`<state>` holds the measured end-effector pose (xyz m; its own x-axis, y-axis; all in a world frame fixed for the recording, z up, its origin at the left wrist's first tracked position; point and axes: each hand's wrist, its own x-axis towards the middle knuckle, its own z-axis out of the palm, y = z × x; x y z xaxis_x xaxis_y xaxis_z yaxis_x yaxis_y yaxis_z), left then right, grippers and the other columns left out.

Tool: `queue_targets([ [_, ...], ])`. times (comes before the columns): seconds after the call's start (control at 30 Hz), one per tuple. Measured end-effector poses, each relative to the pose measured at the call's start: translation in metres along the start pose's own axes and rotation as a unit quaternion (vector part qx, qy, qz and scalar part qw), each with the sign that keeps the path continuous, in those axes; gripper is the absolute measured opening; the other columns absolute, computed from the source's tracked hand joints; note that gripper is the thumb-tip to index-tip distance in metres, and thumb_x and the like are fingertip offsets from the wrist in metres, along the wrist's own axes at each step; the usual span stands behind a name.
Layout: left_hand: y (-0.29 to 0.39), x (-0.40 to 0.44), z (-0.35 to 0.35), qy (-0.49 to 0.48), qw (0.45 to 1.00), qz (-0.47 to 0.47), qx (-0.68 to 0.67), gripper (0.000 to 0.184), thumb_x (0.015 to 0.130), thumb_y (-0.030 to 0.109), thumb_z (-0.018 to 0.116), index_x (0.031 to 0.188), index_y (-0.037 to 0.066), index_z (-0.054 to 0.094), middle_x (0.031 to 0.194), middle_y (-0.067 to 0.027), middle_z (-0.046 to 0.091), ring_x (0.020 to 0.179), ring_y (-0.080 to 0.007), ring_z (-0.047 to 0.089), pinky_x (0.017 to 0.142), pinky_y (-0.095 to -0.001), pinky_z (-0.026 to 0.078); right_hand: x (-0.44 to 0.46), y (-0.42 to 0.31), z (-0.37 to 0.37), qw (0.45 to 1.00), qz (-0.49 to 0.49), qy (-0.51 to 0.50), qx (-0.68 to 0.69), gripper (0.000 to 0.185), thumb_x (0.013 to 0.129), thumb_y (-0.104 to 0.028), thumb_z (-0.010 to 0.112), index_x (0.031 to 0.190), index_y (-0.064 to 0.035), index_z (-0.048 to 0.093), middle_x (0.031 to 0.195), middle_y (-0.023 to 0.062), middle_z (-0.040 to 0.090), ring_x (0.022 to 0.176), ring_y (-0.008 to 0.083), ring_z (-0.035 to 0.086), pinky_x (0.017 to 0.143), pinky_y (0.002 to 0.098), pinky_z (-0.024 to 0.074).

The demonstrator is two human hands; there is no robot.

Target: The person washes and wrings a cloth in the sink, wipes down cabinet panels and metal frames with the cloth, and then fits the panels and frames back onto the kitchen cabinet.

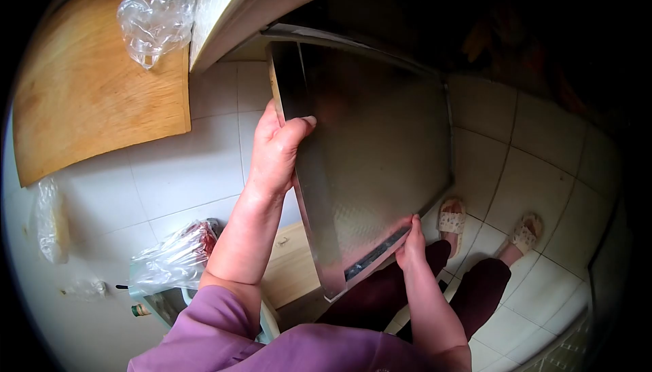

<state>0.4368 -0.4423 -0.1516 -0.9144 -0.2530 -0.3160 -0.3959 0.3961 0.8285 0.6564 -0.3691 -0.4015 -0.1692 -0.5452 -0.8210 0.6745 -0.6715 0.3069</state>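
A large, dark, glossy flat panel with a narrow metal-looking frame (pixel 380 141) is tilted in front of my body. My left hand (pixel 273 151) grips its left edge, thumb on the front face and fingers behind, mostly hidden. Lower down, my right hand (pixel 411 244) is closed on the bottom edge, near a dark strip (pixel 380 251) along that edge. The panel's upper right merges into deep shadow, so I cannot tell whether it is attached there.
A wooden board (pixel 102 94) and a crumpled clear plastic bag (pixel 159 15) are at upper left. Below are a plastic-wrapped bundle (pixel 173 256) and a pale wooden surface (pixel 292 260). My slippered feet (pixel 451 217) stand on tiled floor (pixel 536 148), right.
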Motion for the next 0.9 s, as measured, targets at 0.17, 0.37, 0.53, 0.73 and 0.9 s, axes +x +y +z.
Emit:
queue_targets([
  [0.17, 0.003, 0.005, -0.004, 0.001, 1.000, 0.003, -0.026, 0.025, 0.079, 0.001, 0.052, 0.104, 0.002, 0.049, 0.089, -0.0029, 0.056, 0.076, -0.0097, 0.052, 0.066, -0.0241, 0.045, -0.006, -0.002, 0.009, 1.000, 0.002, -0.003, -0.004, 0.036, 0.095, -0.051, 0.037, 0.091, -0.0186, 0.052, 0.083, -0.0027, 0.057, 0.079, 0.0135, 0.056, 0.065, 0.0349, 0.0448],
  [0.37, 0.008, 0.016, 0.000, 0.014, 1.000, -0.003, 0.001, 0.022, 0.078, 0.003, 0.053, 0.099, 0.000, 0.050, 0.083, -0.0034, 0.056, 0.071, -0.0098, 0.053, 0.060, -0.0244, 0.045, -0.007, -0.005, 0.010, 1.000, 0.008, 0.000, -0.020, 0.039, 0.095, -0.054, 0.037, 0.102, -0.0181, 0.052, 0.093, 0.0003, 0.058, 0.087, 0.0173, 0.057, 0.070, 0.0393, 0.0465],
  [0.53, 0.004, 0.020, 0.006, 0.031, 0.999, -0.016, 0.006, 0.020, 0.079, 0.004, 0.053, 0.098, -0.002, 0.051, 0.082, -0.0052, 0.057, 0.070, -0.0104, 0.053, 0.057, -0.0248, 0.044, 0.004, -0.007, 0.003, 1.000, -0.001, -0.011, -0.008, 0.040, 0.095, -0.053, 0.036, 0.099, -0.0174, 0.053, 0.090, 0.0005, 0.058, 0.084, 0.0179, 0.057, 0.069, 0.0381, 0.0472],
  [0.73, -0.012, 0.030, 0.014, -0.014, 1.000, -0.023, 0.012, 0.031, 0.079, 0.005, 0.053, 0.108, -0.005, 0.049, 0.090, -0.0088, 0.058, 0.078, -0.0140, 0.056, 0.066, -0.0265, 0.046, 0.016, -0.010, -0.008, 1.000, -0.007, -0.021, 0.008, 0.038, 0.095, -0.052, 0.036, 0.087, -0.0189, 0.053, 0.076, -0.0013, 0.056, 0.074, 0.0164, 0.057, 0.063, 0.0360, 0.0472],
  [0.9, -0.024, 0.036, 0.017, 0.002, 1.000, -0.018, -0.006, 0.034, 0.078, 0.006, 0.055, 0.110, -0.004, 0.049, 0.095, -0.0114, 0.058, 0.083, -0.0169, 0.057, 0.072, -0.0291, 0.047, 0.017, -0.014, -0.003, 1.000, -0.003, 0.020, 0.007, 0.039, 0.096, -0.052, 0.037, 0.082, -0.0189, 0.052, 0.071, -0.0015, 0.055, 0.070, 0.0158, 0.057, 0.063, 0.0355, 0.0472],
])
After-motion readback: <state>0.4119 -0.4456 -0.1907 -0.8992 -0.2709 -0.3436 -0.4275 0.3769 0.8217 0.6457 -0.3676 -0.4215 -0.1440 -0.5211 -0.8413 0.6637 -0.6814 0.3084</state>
